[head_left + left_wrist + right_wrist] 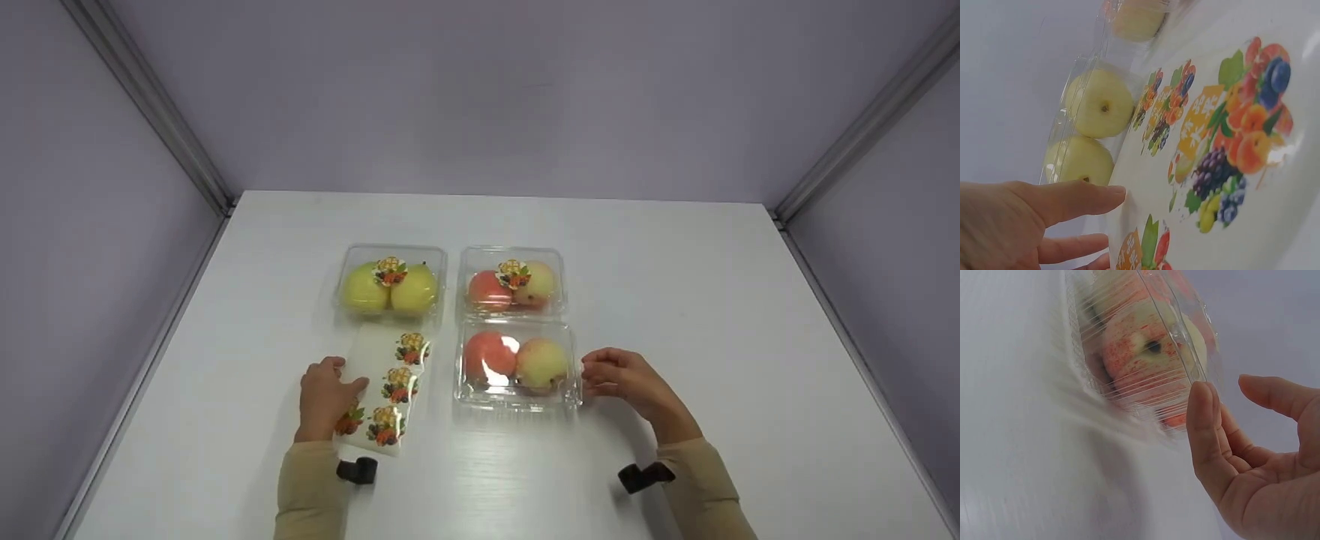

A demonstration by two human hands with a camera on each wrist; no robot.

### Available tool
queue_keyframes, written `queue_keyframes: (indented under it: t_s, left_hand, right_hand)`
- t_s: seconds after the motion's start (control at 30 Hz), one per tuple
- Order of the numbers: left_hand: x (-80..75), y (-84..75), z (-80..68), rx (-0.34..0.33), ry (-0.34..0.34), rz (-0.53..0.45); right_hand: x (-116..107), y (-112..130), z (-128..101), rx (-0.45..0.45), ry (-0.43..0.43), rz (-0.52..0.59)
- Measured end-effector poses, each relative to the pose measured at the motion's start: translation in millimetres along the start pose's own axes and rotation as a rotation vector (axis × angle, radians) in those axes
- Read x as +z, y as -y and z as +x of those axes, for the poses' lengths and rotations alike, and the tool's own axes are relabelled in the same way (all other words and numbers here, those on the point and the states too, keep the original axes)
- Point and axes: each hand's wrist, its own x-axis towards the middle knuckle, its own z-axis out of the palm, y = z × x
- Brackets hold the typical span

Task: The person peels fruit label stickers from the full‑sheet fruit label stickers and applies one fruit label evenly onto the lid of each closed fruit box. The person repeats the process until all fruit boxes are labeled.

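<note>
Nearest, the left hand (327, 397) lies flat with relaxed fingers on the sticker sheet (384, 391), which rests on the white surface (675, 315). The right hand (624, 381), fingers loosely curved and gripping nothing, touches the right edge of the near clear box (516, 365) holding two reddish apples. Behind it stands a second box (512, 283) of reddish fruit, and left of that a box of yellow-green fruit (390, 283), both labelled.

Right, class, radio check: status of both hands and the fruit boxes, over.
Left hand flat on sticker sheet. Right hand open, fingertips at unlabelled peach box. Two labelled boxes behind: pears, peaches. Nothing in the way.
</note>
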Motion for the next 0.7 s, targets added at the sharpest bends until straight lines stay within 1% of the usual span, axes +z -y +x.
queue_keyframes:
  t_s: [0.37,0.57,0.7]
  left_hand:
    - [0.7,-0.3,-1.2,-0.009,0.074,-0.028]
    - [-2.2,-0.4,-3.6,-0.005,0.095,-0.077]
    - [-4.1,-0.8,-3.6,0.012,0.091,-0.084]
  right_hand:
    - [0.3,0.0,-0.2,-0.011,0.000,0.006]
    - [-0.1,0.1,-0.5,-0.006,-0.004,0.013]
    - [-0.4,0.1,-1.1,-0.007,-0.004,0.010]
